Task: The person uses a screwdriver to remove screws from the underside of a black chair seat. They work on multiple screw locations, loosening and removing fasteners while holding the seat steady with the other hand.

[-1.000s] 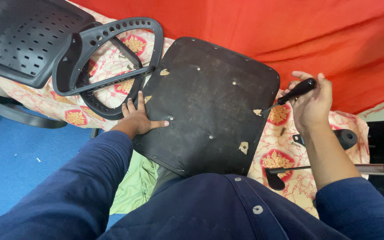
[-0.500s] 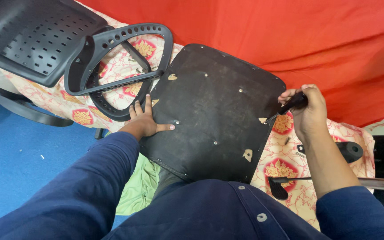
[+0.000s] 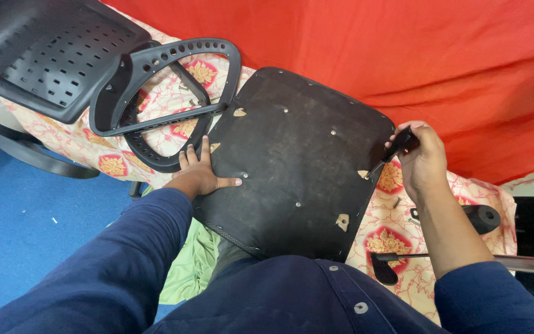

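Observation:
A dark square chair seat base (image 3: 292,161) lies upside down on a patterned cloth, leaning toward my lap. My left hand (image 3: 202,173) rests flat on its left edge, fingers spread. My right hand (image 3: 421,158) grips the black handle of a screwdriver (image 3: 390,151), whose tip touches the seat's right edge near a tan patch. Several small screws and tan patches dot the seat's underside.
A perforated black chair back (image 3: 50,55) and a black ring-shaped frame (image 3: 156,93) lie at the upper left. A black cylinder (image 3: 480,216) and a metal lever with a black paddle (image 3: 403,263) lie at the right. Red cloth (image 3: 403,55) behind, blue floor (image 3: 32,235) at left.
My right hand has brought the screwdriver down and in, from above the seat's right corner to its right edge. The left hand has stayed flat on the seat.

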